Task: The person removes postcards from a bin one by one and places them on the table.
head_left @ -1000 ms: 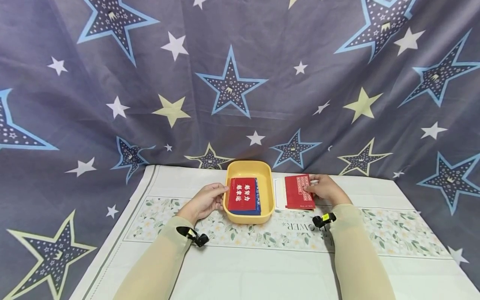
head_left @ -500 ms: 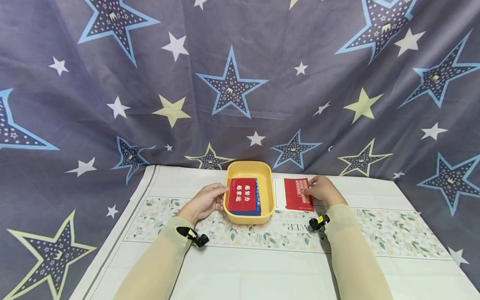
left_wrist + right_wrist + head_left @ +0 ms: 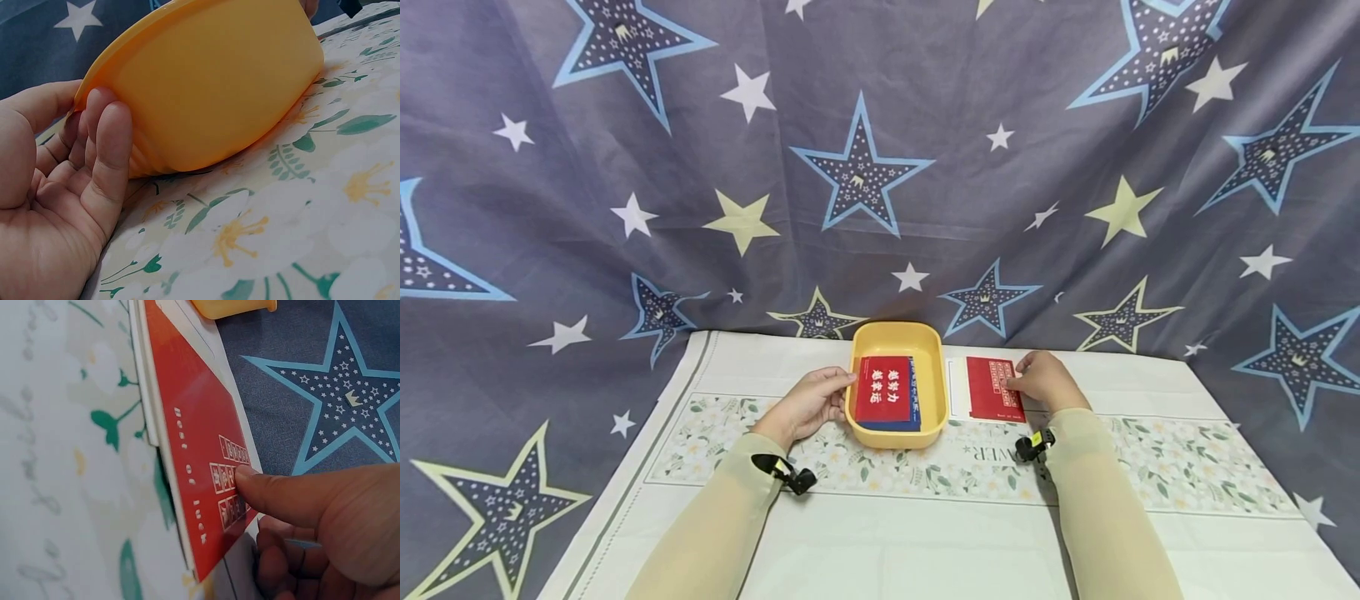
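A yellow tray [image 3: 935, 417] holds a red card [image 3: 874, 408] with white characters, lying on a blue card [image 3: 916, 417]. My left hand [image 3: 808, 406] pinches the tray's left rim; in the left wrist view its thumb and fingers [image 3: 112, 144] are at the edge of the yellow wall. Right of the tray, a red card [image 3: 985, 392] printed with small boxes tops a stack with white cards [image 3: 955, 392]. My right hand [image 3: 1048, 382] grips that stack's right edge, the thumb on the red face [image 3: 206, 487] and the other fingers partly hidden behind.
A white tablecloth [image 3: 962, 550] with a floral band [image 3: 1195, 467] lies under everything. Behind the table hangs a grey-blue curtain [image 3: 970, 200] with stars. A small black device is strapped at each wrist.
The right hand has moved slightly left with the red card, which now lies more squarely over the pale cards. The left hand and the tray have stayed in place.
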Tool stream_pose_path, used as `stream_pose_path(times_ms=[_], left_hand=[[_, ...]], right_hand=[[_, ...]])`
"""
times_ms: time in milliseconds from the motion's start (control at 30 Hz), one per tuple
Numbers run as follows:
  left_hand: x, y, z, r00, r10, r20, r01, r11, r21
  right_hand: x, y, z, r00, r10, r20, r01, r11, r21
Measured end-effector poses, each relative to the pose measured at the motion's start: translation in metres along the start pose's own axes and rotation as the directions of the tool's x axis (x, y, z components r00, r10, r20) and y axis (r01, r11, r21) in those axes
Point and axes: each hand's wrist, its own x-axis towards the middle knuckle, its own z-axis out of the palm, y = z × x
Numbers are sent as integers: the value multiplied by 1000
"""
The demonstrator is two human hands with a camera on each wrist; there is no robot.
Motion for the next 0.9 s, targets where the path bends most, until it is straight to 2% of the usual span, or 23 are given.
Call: stream_pose_path(times_ms=[267,400,667,900], left_hand=[[0,1,0,1000,2,0,-2,1000,3],[0,0,0,1000,1,4,-1,1000,-1],[-2,-1,-3,1000,1,-2,-1,1000,-2],[0,-2,-1,1000,-9,-17,10,1000,5]], right_hand=[[0,3,-9,999,-6,50,3,998,62],[-5,-5,-20,997,-13,74,5,994,107],[-13,-43,-28,985,-162,51,145,960,238],[-24,-86,-25,967,-238,88,209,945,252]])
